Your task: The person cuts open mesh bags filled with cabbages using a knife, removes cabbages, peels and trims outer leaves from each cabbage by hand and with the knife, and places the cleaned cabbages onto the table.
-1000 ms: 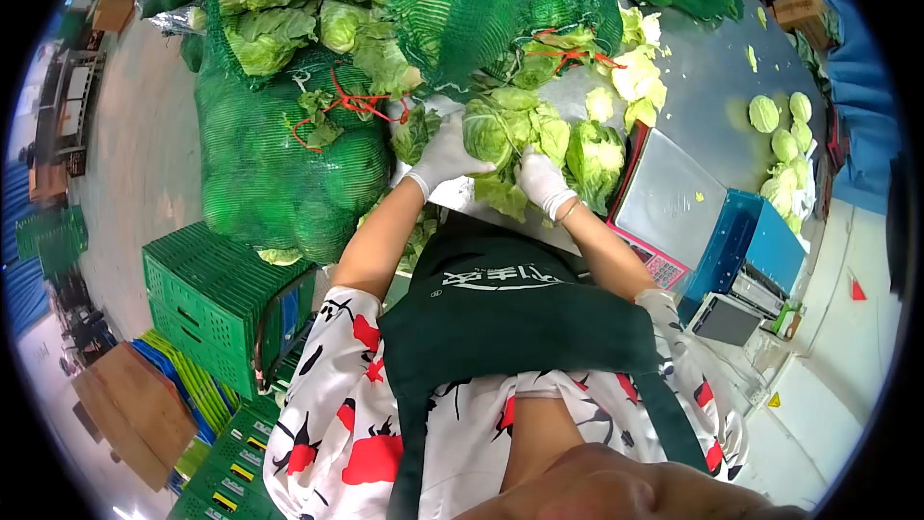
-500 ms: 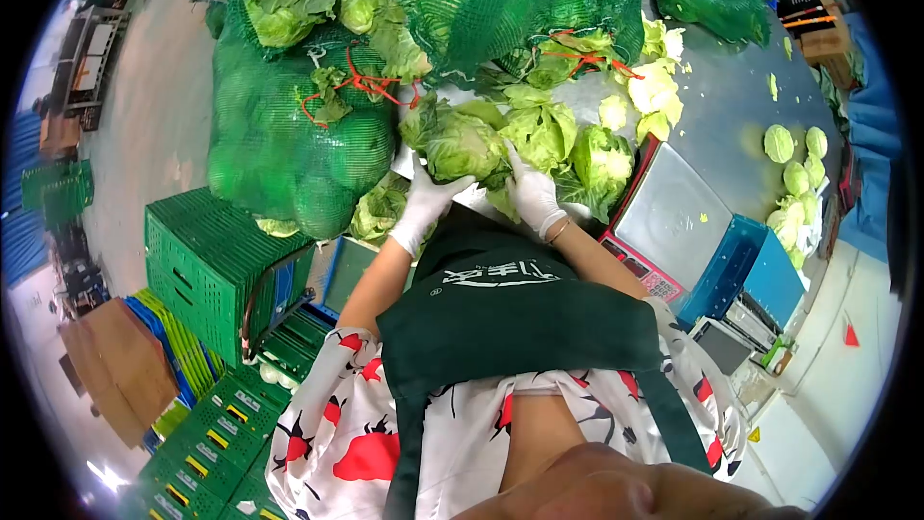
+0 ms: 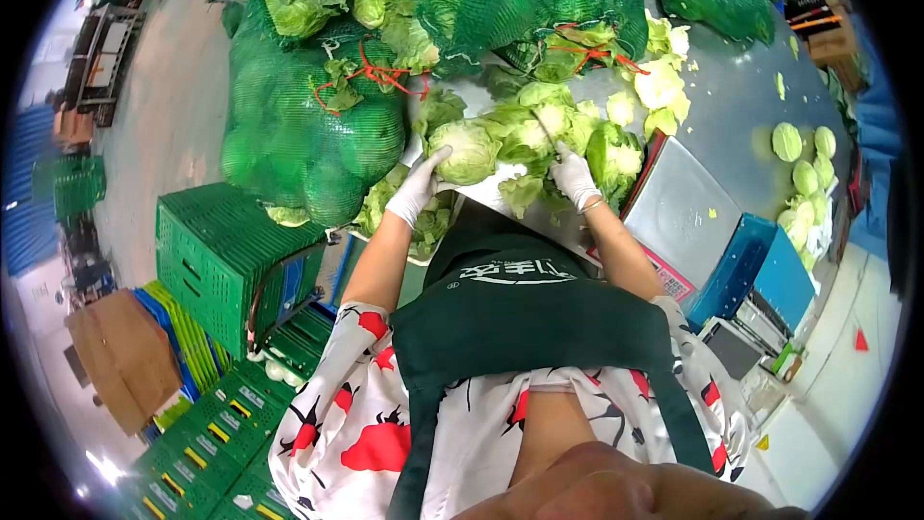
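A pale green cabbage (image 3: 466, 152) rests low over the metal work surface, its smooth inner leaves showing. My left hand (image 3: 419, 191), in a white glove, grips it from the left with the thumb on its near side. To the right, my gloved right hand (image 3: 574, 178) is closed at the edge of a heap of loose leaves (image 3: 539, 125). A thin narrow strip runs up from its fingertips over the leaves; I cannot tell what it is. Beside that hand is another leafy head (image 3: 613, 159).
Full green mesh bags (image 3: 308, 125) tied with red string crowd the left and back. A scale (image 3: 679, 212) and blue box (image 3: 760, 265) stand right. Trimmed cabbages (image 3: 804, 178) lie at far right. Stacked green crates (image 3: 226, 265) are at left.
My right hand has moved right, away from the cabbage, to the loose leaves. The cabbage now looks paler, without its dark outer leaves, and stays in my left hand.
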A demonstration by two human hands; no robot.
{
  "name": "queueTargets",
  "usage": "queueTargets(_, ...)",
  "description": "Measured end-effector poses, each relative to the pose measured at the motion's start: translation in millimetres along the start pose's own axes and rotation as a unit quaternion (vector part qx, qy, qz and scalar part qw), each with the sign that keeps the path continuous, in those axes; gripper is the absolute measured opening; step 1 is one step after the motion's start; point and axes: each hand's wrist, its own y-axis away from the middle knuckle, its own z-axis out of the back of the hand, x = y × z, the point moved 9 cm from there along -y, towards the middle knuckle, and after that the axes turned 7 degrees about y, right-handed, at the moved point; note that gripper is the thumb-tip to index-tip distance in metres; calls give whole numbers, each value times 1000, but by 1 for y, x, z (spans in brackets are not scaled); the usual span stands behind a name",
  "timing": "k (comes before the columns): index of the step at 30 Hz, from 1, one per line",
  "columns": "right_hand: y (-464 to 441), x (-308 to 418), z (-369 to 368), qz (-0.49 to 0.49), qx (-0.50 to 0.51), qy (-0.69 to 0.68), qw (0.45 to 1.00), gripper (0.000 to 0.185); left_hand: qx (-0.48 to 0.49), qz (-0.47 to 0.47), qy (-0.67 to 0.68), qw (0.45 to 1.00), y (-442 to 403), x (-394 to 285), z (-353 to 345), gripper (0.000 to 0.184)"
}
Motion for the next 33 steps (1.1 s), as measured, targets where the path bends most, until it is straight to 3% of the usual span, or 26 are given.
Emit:
queueTargets(3,1,-21,18,-28,-24,39,999,54,81,-26,-67,994,-18,-12,-20,61)
queueTargets(5,5,-12,32,-10,-48,20,999,56,58,-77,-304,948,-14,-49,-47,89)
queueTargets(7,27,30,64,-3,-75,32,997,58,42,-192,-410,890,-31,-61,-49,109)
queueTargets(8,40,50,80,-3,-133,43,990,58,-30,-136,-494,858,-14,-76,-58,124)
queueTargets(11,52,80,75,38,-152,-82,984,54,-67,-259,-446,854,-24,-85,-34,121)
queueTargets(12,55,99,67,31,-102,-105,989,52,-80,-267,-485,829,-20,-82,-34,117)
queueTargets(13,49,103,48,46,-91,-141,985,53,-60,-242,-470,847,-20,-74,-35,116)
queueTargets(16,25,119,7,82,-53,-84,992,54,-1,-188,-379,906,-28,-58,-36,112)
queueTargets(21,6,144,-3,84,-24,57,994,58,-8,-178,-408,895,-33,-60,-31,107)
queueTargets(24,-20,109,15,178,-141,-60,972,48,45,-218,-460,860,-29,-62,-36,105)
queueTargets(25,-20,82,13,-31,-2,-195,980,46,70,-239,-475,844,-26,-62,-42,104)
queueTargets(26,-31,68,13,86,-116,-173,974,48,89,-262,-468,839,-21,-62,-46,105)
queueTargets(29,-14,92,17,98,-73,-152,981,44,-54,-288,-512,807,2,-72,-38,111)
queueTargets(30,0,108,22,111,-78,-128,982,42,-83,-290,-473,828,2,-66,-24,116)
queueTargets(33,43,141,30,140,-92,-80,983,38,-112,-142,-193,964,2,-27,9,118)
